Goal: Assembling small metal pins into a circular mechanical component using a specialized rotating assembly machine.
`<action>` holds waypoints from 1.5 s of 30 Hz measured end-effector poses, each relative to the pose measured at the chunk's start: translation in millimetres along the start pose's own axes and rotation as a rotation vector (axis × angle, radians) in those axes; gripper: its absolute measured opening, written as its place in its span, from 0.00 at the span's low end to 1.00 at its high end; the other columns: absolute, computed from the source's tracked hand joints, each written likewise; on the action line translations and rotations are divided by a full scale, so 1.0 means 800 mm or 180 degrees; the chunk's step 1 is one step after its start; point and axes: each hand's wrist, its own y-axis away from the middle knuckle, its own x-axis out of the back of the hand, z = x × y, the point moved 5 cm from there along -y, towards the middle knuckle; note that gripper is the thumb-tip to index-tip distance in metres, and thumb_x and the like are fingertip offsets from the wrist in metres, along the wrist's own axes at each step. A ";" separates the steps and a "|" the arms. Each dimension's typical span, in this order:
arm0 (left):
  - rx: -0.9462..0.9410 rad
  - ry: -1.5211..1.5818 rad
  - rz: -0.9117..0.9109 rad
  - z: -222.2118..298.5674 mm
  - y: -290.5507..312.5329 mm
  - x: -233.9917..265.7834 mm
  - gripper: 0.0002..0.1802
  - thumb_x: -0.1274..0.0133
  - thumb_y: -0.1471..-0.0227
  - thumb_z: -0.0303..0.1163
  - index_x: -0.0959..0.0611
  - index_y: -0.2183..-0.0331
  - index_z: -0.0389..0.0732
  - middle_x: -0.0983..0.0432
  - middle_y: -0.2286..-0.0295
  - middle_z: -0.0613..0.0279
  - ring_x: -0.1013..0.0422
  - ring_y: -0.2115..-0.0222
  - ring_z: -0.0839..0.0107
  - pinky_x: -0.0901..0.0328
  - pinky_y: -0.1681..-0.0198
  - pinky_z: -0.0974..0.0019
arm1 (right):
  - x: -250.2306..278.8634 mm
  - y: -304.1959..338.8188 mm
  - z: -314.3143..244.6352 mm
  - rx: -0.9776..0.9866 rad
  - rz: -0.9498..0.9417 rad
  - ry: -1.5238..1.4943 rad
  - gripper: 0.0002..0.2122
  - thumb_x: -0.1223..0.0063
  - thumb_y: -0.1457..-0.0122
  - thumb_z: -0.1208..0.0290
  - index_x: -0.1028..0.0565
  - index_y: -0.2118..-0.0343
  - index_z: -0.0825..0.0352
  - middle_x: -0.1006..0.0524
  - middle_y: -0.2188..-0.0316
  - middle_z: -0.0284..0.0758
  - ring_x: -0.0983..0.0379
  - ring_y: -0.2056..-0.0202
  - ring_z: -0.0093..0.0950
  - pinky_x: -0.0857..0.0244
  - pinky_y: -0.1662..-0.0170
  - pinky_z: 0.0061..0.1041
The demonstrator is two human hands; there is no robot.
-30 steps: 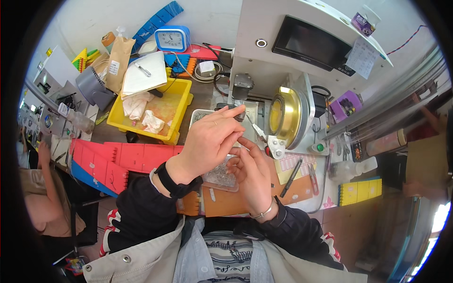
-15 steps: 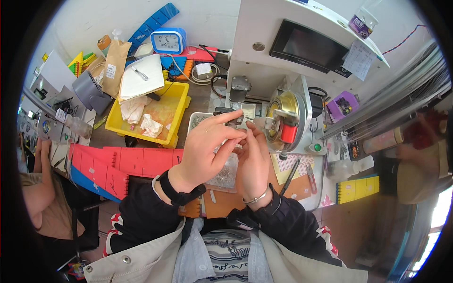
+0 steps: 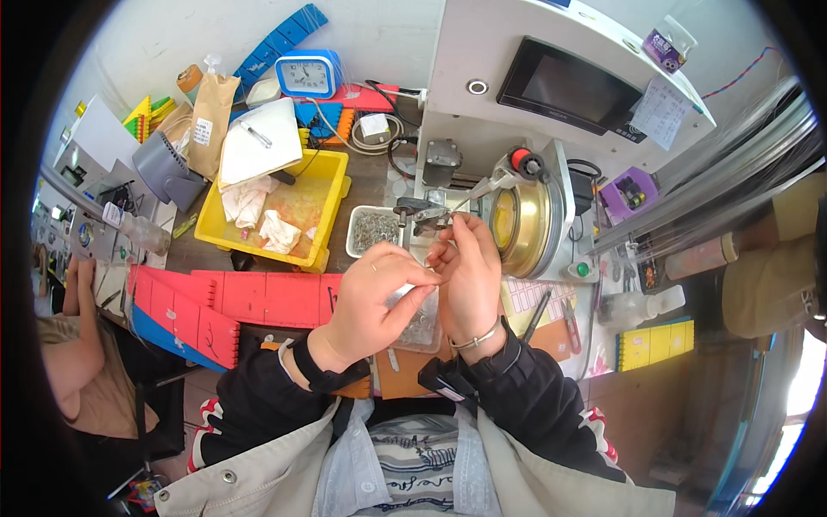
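Observation:
In the middle of the bench, my left hand (image 3: 375, 293) pinches thumb and forefinger together on something too small to make out. Close against it is my right hand (image 3: 469, 280), its fingers curled near the small metal clamp (image 3: 428, 217) of the machine. Whatever they hold, if anything, is hidden. Just right of them stands a gold-coloured wheel (image 3: 517, 228), with a red-capped lever (image 3: 520, 159) raised above it. Beyond my left hand lies a white tray (image 3: 351, 243) of small metal pieces. A clear container (image 3: 424, 338) shows partly beneath my hands.
A yellow bin (image 3: 297, 252) with cloths stands at left, behind red segmented strips (image 3: 267, 299). A screen (image 3: 564, 82) sits on the machine's white housing. Black tweezers (image 3: 537, 315) and red-handled pliers (image 3: 572, 327) lie at right, near a yellow strip (image 3: 656, 345). Another person's arm (image 3: 77, 340) is far left.
The red-capped lever has swung up and away from beside my right hand. My left hand has drawn down toward me, uncovering the clamp and the white tray of metal pieces.

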 end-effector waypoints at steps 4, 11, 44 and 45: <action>0.1584 0.1505 -0.0304 -0.034 0.023 -0.022 0.04 0.44 0.43 0.22 0.18 0.64 0.35 0.19 0.69 0.58 0.25 0.68 0.71 0.32 0.61 0.69 | -0.001 -0.006 0.001 0.0230 0.0002 0.0433 0.07 0.53 0.32 0.68 0.32 0.60 0.66 0.32 0.74 0.28 0.38 0.78 0.17 0.44 0.74 0.17; 0.3073 0.3157 0.0993 -0.088 0.037 -0.014 0.11 0.50 0.36 0.38 0.22 0.58 0.41 0.22 0.73 0.64 0.30 0.75 0.78 0.38 0.73 0.74 | -0.004 -0.014 0.000 0.0443 0.0024 0.0346 0.05 0.54 0.32 0.73 0.34 0.64 0.67 0.34 0.78 0.26 0.43 0.81 0.13 0.49 0.79 0.16; -0.0452 -0.1465 0.0620 -0.009 -0.077 -0.006 0.05 0.41 0.53 0.24 0.19 0.71 0.43 0.21 0.69 0.62 0.25 0.56 0.60 0.39 0.47 0.51 | -0.003 -0.016 0.000 0.0223 -0.0069 -0.0300 0.04 0.54 0.34 0.74 0.32 0.67 0.67 0.36 0.80 0.24 0.46 0.82 0.13 0.52 0.79 0.17; -0.0522 -0.1450 0.0533 -0.006 -0.076 -0.007 0.06 0.41 0.53 0.22 0.20 0.70 0.42 0.21 0.69 0.61 0.25 0.56 0.57 0.39 0.46 0.50 | -0.003 -0.015 0.000 0.0224 -0.0066 -0.0300 0.04 0.54 0.34 0.74 0.32 0.67 0.67 0.36 0.80 0.24 0.46 0.82 0.13 0.52 0.79 0.17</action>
